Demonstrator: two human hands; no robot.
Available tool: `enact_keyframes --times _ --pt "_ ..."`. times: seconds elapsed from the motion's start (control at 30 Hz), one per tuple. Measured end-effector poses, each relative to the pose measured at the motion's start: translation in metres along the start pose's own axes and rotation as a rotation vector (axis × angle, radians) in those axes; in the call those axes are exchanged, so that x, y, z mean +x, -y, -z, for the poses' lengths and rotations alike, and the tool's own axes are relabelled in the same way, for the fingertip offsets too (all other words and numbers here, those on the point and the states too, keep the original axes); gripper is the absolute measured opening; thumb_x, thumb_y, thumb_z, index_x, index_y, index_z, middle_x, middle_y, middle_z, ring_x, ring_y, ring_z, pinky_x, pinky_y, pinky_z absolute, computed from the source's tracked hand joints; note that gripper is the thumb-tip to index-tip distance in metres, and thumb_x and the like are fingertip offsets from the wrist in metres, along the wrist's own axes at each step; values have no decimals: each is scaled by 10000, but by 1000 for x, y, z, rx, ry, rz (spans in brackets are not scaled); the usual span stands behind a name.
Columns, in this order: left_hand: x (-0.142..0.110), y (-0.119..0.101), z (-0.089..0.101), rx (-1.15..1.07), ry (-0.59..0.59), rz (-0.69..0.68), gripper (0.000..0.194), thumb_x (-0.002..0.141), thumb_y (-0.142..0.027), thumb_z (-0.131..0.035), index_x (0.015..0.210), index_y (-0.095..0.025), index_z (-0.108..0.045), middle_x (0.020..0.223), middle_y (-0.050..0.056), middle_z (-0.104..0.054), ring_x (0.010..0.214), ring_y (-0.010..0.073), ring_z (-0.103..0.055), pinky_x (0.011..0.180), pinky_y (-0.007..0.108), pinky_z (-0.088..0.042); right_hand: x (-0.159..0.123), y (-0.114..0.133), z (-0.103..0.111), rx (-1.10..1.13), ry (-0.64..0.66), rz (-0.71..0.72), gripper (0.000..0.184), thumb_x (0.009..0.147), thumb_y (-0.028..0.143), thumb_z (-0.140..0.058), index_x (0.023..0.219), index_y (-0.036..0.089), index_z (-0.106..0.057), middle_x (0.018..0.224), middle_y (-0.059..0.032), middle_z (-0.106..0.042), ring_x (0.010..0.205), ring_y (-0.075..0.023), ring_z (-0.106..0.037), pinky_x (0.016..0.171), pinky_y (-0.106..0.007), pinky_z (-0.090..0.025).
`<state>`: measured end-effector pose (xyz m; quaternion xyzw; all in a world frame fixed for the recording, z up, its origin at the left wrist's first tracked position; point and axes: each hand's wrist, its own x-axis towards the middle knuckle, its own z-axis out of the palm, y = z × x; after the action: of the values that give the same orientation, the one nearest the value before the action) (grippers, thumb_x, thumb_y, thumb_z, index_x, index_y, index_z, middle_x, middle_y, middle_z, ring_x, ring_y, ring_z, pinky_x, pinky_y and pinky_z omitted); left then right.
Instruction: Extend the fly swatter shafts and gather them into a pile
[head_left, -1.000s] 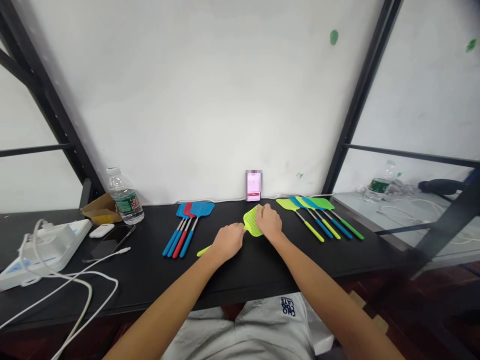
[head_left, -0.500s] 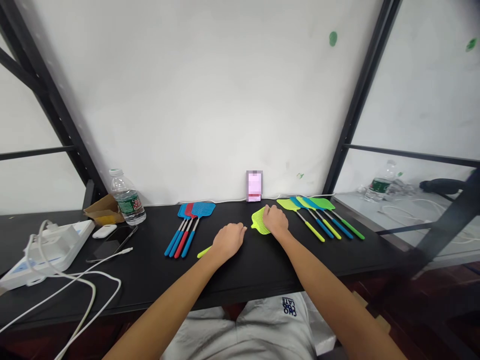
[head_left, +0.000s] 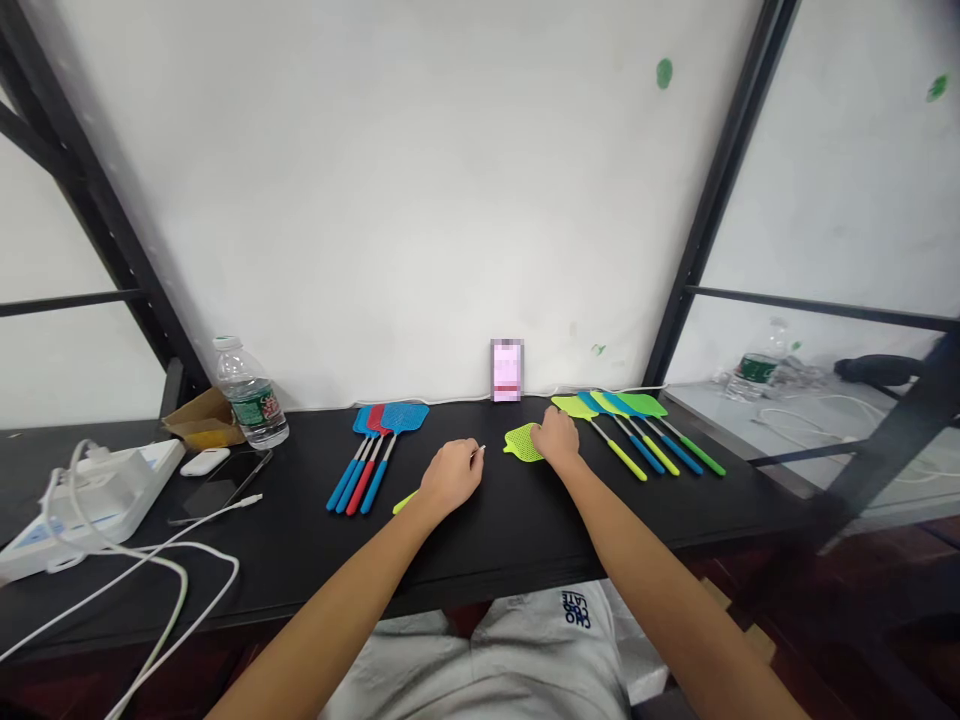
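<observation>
Left hand [head_left: 452, 475] is gripping a yellow-green handle [head_left: 405, 502], right hand [head_left: 556, 437] is holding a flat yellow-green swatter head [head_left: 521, 443] full of tiny holes, both over the black table [head_left: 487, 545], the gap between them is growing wider.

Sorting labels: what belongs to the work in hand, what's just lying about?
In hand:
- lime handle (left hand)
- separate swatter head (right hand)
- probably left swatters, right swatters

Seemingly lying about:
- water bottle
- cardboard box
- white case
- power strip
- cables
</observation>
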<state>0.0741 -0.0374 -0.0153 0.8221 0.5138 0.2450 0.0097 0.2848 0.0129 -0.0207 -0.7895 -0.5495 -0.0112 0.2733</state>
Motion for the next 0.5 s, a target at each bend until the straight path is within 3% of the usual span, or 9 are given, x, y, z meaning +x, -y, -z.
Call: enact_keyframes --times 0.1,0.17,0.27,0.33,0.5 --pt "0 1 0 -27 -48 -36 289 935 -305 -365 739 -187 -541 807 63 -630 737 168 -580 657 269 -368 -8 6 4 72 -132 101 225 853 310 -515 968 132 -589 1010 -162 -608 978 -268 -566 805 -342 -393" --pt "1 0 1 -55 -93 -54 266 934 -289 -365 758 -189 -537 819 61 -627 751 168 -581 674 271 -378 -17 15 5 224 -116 263 298 918 380 -408 814 165 -587 838 -102 -624 828 -214 -582 743 -305 -387" --pt "2 0 3 -98 -143 -62 235 931 -264 -361 775 -195 -523 821 55 -620 774 171 -588 696 274 -391 -36 32 3 491 91 548 444 947 458 -327 646 194 -519 623 -21 -565 620 -147 -526 633 -259 -362" --pt "2 -1 4 -135 -163 -51 181 921 -247 -371 814 -200 -509 818 48 -617 779 173 -594 685 271 -395 -47 42 -1 633 197 645 448 935 476 -356 613 194 -488 587 1 -538 572 -129 -486 582 -245 -342" --pt "1 -3 4 -224 -172 -6 124 908 -253 -403 999 -205 -472 790 25 -614 764 175 -609 652 261 -402 -55 50 -9 877 395 604 437 920 474 -376 611 186 -487 558 18 -506 527 -113 -461 517 -230 -335"
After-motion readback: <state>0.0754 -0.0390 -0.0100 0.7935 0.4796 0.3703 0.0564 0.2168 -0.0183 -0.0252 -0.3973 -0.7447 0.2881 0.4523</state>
